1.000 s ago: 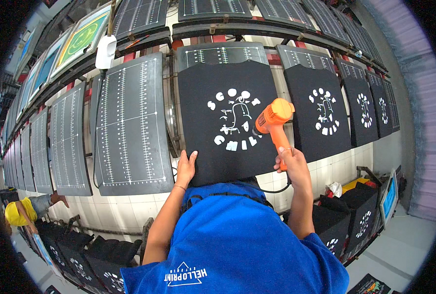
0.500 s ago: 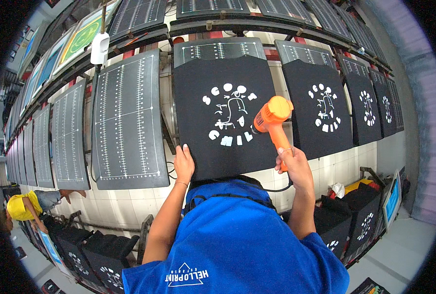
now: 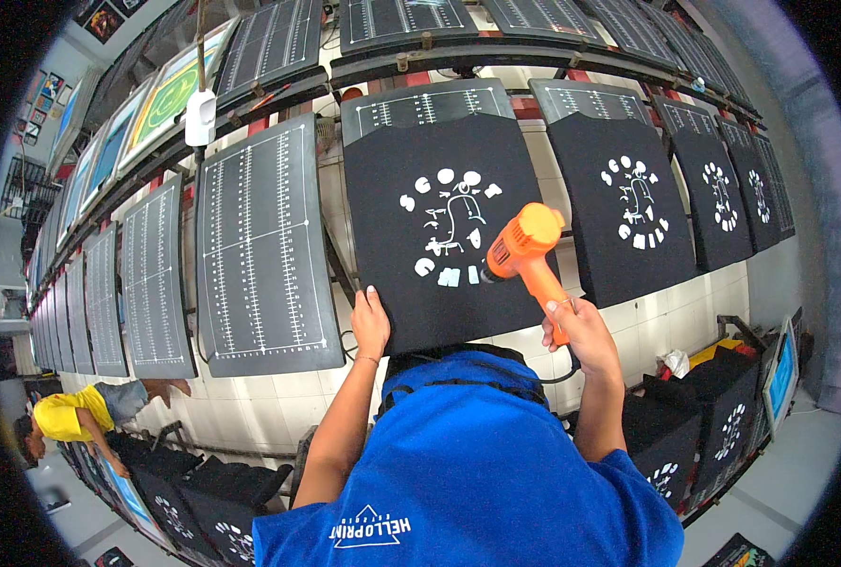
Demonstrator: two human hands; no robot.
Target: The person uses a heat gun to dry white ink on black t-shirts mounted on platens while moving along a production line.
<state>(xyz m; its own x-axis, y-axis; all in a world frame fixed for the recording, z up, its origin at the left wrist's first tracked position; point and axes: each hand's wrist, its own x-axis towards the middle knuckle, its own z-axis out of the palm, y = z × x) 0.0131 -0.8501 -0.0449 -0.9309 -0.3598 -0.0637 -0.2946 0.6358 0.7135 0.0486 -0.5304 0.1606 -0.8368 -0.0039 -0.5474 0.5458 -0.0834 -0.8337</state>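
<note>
My right hand (image 3: 581, 331) is closed around the handle of an orange heat gun (image 3: 531, 253). Its dark nozzle points left, over the lower right part of a white print (image 3: 451, 227) of letters around a line drawing. That print is on a black T-shirt (image 3: 411, 317) spread over a dark board in front of me. Against the lower left edge of the shirt and board rests my left hand (image 3: 371, 326), fingers stretched out and holding nothing I can see. A dark cord runs down from the heat gun's handle and passes behind my right forearm.
Printed black shirts lie on boards to the right (image 3: 628, 236). A bare board with white ruled marks (image 3: 262, 246) stands at left. A white box (image 3: 200, 118) hangs from a pole. Behind at left, a person in yellow (image 3: 72, 414) bends over a frame.
The heat gun's nozzle has moved slightly down across the lower letters of the print. My left hand stays at the board's edge. The whole view has shifted a little.
</note>
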